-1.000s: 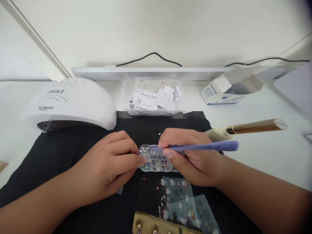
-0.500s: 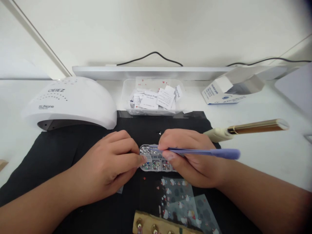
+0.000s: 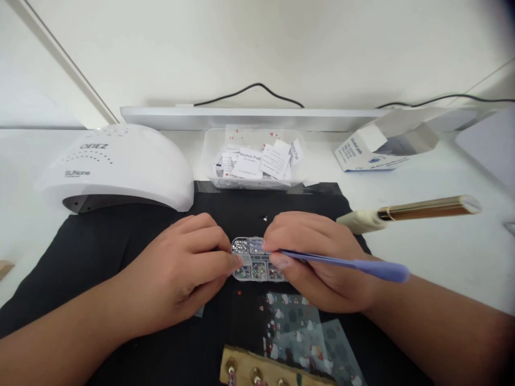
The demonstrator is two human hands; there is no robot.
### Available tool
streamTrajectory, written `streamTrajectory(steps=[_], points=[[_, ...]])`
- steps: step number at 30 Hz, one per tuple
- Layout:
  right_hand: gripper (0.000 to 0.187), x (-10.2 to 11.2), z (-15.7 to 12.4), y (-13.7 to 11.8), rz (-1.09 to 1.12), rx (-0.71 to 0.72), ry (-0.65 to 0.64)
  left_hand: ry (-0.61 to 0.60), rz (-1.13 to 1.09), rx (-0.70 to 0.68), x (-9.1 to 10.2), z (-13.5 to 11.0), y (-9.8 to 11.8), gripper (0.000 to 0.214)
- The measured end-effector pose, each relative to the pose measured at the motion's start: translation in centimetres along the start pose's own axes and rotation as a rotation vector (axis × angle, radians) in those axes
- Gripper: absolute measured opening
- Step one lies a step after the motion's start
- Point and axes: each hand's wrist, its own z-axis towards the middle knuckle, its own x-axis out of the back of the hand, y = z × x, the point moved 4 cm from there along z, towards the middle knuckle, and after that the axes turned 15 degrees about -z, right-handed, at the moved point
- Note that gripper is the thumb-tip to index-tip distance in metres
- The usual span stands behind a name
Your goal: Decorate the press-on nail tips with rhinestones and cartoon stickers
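A clear compartment case (image 3: 259, 258) of small silvery and coloured rhinestones lies on the black mat (image 3: 132, 236). My left hand (image 3: 189, 262) pinches the case's left end, thumb and finger on its clear lid flap. From the right, my right hand (image 3: 317, 254) grips purple tweezers (image 3: 346, 261), their thin tips reaching into the upper left compartments. Whether the tips hold a stone is too small to tell. The right part of the case is hidden by my right hand. A tiny bright piece (image 3: 264, 218) lies on the mat behind the case.
A white nail lamp (image 3: 124, 166) stands at the left. Behind sit a clear tub (image 3: 207, 155) of alcohol pad packets and an open alcohol pad box (image 3: 366, 153). A gold-capped bottle (image 3: 426, 208) is at right. Nearer are sticker sheets (image 3: 293, 321) and a gold stand (image 3: 241, 362).
The tweezers' back end has swung lower and slightly right, while their tips stay over the upper left compartments. My left hand keeps its pinch on the case.
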Motion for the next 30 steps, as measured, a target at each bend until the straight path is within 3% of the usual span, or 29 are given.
streamTrajectory(steps=[13, 30], points=[[0.008, 0.0, 0.17, -0.09, -0.02, 0.013, 0.012, -0.014, 0.022, 0.007, 0.15, 0.02, 0.12, 0.016], [0.012, 0.76, -0.08, -0.13, 0.011, 0.006, 0.137, -0.007, 0.026, 0.012, -0.07, -0.07, -0.05, 0.015]])
